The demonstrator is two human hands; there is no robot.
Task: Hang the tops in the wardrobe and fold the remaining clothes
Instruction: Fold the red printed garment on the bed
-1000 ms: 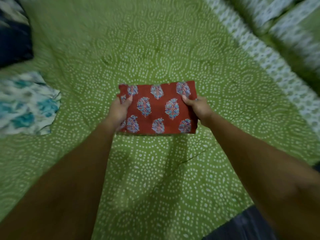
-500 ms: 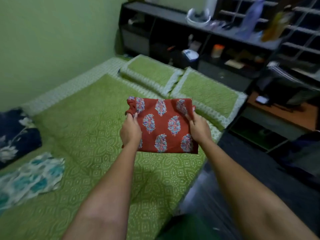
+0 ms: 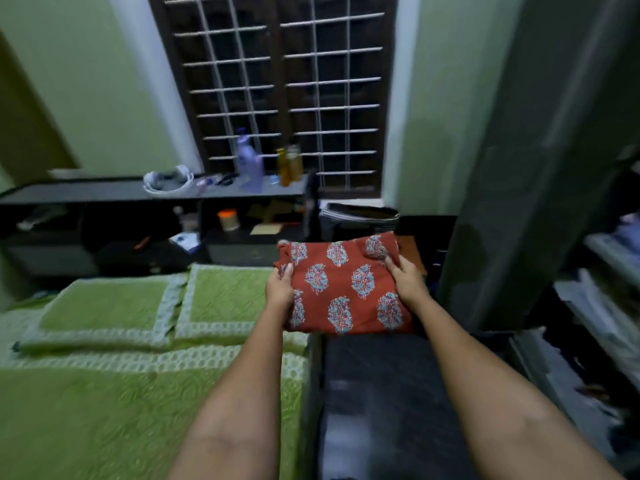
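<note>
A folded red garment (image 3: pixel 341 284) with blue leaf prints is held in the air past the bed's right edge. My left hand (image 3: pixel 278 289) grips its left side, thumb on top. My right hand (image 3: pixel 408 280) grips its right side the same way. The garment stays flat and folded between both hands. An open wardrobe (image 3: pixel 595 306) with shelves of stacked clothes stands at the right, its grey door (image 3: pixel 526 188) just right of the garment.
The bed (image 3: pixel 104 403) with a green quilt and two green pillows (image 3: pixel 221 299) fills the lower left. A dark shelf unit (image 3: pixel 138 195) with bottles and clutter runs under the barred window (image 3: pixel 284 91). Dark floor (image 3: pixel 381 393) lies between bed and wardrobe.
Both hands lifted the folded red garment off the bed and carried it to the right. The view swung from the bed up toward the window and wardrobe.
</note>
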